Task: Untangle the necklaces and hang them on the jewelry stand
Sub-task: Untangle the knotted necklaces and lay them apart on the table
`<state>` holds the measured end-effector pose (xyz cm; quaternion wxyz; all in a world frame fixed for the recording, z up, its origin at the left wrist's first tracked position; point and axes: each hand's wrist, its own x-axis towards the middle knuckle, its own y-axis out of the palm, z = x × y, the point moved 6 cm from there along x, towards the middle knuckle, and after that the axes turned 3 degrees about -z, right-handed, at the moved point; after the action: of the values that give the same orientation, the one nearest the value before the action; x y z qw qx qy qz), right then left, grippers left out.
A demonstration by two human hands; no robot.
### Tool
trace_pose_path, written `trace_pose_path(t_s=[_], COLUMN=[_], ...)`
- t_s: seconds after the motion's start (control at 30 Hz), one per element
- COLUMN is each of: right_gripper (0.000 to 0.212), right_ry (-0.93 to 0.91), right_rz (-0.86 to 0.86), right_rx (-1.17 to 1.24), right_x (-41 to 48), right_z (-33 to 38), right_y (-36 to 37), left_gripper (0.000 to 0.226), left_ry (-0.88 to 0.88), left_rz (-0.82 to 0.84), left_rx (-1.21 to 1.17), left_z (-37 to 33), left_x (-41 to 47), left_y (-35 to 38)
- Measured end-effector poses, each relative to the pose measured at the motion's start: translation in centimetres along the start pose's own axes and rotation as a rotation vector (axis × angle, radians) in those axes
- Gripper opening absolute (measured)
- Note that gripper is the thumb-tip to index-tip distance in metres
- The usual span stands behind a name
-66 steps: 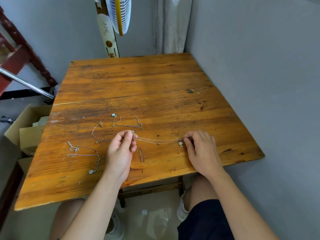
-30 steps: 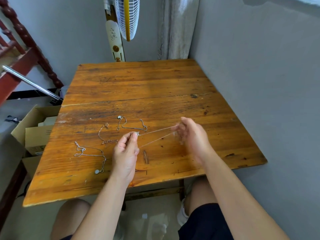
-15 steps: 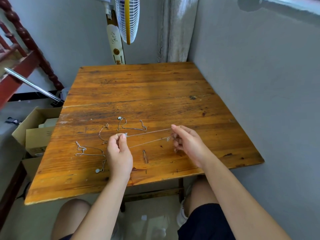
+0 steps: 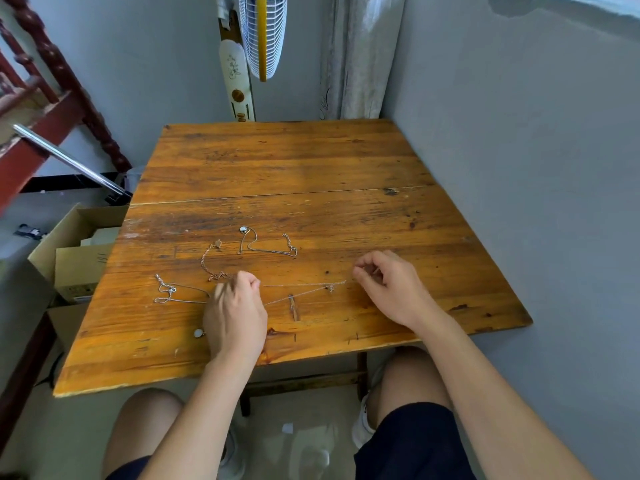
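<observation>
On the worn orange-brown wooden counter a thin silver chain necklace lies stretched in two strands between both hands. The left hand rests over its left end with fingers curled together; whether they grip the chain cannot be told. The right hand sits just beyond the right end, fingers bent and loosely together, apparently off the chain. Three other necklaces lie separately: a rose-gold chain, a silver chain with round pendant, and a silver chain with white pendant.
</observation>
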<state>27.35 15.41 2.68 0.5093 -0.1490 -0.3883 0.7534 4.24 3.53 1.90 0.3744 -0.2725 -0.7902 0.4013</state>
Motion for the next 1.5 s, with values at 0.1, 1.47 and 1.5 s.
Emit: trace_pose_path(t_s=[0.1, 1.47, 1.5], right_gripper=[0.02, 0.025, 0.024], right_ry=[-0.022, -0.114, -0.109], right_rz=[0.074, -0.236, -0.241], right_rx=[-0.03, -0.05, -0.051], right_x=[-0.9, -3.2, -3.2], right_z=[-0.3, -1.1, -1.1], right_y=[0.4, 1.2, 1.2], left_gripper=[0.018, 0.02, 0.02], left_ry=[0.012, 0.398, 0.368], left_rz=[0.003, 0.268, 0.243], left_rx=[-0.037, -0.154, -0.159], left_z=[-0.4, -6.8, -6.6], left_x=[-0.3, -0.3, -0.5], left_y=[-0.4, 1.9, 1.9])
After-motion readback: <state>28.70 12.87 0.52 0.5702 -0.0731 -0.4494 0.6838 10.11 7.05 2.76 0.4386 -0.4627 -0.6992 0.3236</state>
